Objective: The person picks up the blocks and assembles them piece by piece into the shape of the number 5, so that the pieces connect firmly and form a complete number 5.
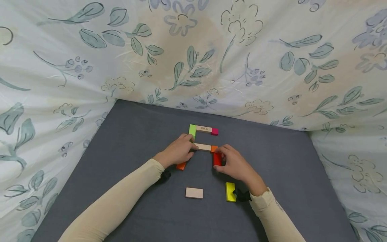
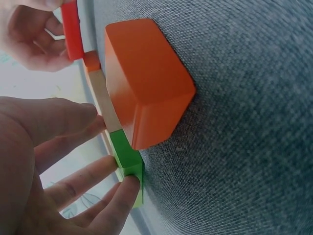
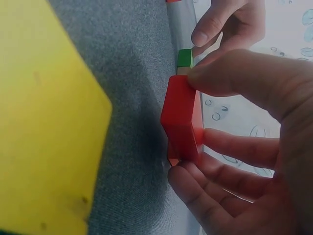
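My right hand (image 1: 237, 164) pinches a red block (image 1: 216, 159) between thumb and fingers. The red block's far end meets a small orange block (image 1: 214, 148), as far as I can tell. That orange piece ends a row with a pale wooden block (image 1: 203, 147) and a green block (image 2: 124, 152). Spread fingers of my left hand (image 1: 178, 151) touch the green block and the wooden block's left end. Beyond them lie a light green block (image 1: 191, 129), an upper wooden block (image 1: 204, 128) and a magenta block (image 1: 214, 131), joined in an angular shape.
A larger orange block (image 2: 146, 63) lies under my left wrist. Nearer me are a plain wooden block (image 1: 194, 193) and a yellow block (image 1: 230, 192), the yellow one beside my right wrist. Floral fabric (image 1: 193, 80) surrounds the dark grey tabletop (image 1: 145, 134).
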{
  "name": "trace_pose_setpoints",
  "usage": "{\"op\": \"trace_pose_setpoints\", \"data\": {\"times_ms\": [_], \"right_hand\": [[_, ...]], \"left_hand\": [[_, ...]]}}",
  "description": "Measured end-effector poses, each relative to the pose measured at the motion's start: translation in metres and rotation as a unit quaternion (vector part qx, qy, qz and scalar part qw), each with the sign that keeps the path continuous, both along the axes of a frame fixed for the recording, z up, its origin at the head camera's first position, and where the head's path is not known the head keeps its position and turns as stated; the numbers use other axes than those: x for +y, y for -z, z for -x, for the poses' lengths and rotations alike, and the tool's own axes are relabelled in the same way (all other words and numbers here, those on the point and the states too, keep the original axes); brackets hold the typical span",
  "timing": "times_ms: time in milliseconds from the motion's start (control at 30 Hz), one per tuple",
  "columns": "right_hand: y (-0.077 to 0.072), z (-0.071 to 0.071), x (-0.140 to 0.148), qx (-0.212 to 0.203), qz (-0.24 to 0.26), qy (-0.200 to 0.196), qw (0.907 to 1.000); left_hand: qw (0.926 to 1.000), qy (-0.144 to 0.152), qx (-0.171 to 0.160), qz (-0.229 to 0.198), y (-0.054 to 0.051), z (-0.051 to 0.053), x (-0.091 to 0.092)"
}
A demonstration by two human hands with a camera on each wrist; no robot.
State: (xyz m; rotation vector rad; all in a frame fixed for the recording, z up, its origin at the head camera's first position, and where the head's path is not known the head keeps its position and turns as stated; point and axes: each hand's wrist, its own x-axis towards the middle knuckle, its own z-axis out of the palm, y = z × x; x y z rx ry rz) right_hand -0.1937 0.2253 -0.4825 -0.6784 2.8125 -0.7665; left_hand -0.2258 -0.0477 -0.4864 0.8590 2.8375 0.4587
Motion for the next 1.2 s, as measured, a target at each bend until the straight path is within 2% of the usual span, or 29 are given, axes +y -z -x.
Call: {"op": "trace_pose_setpoints", "data": {"times_ms": [633, 1200], "right_hand": [[0.0010, 0.0009, -0.0085, 0.017, -0.001, -0.015, 0.9997], [0.0063, -0.0022, -0.0087, 0.033, -0.005, -0.013, 0.9994]], "left_hand": [[0.9999, 0.011, 0.003, -0.009, -0.0035, -0.0022, -0.0030], [0.9998, 0.011, 0.002, -0.013, -0.0044, -0.0030, -0.0034]]}}
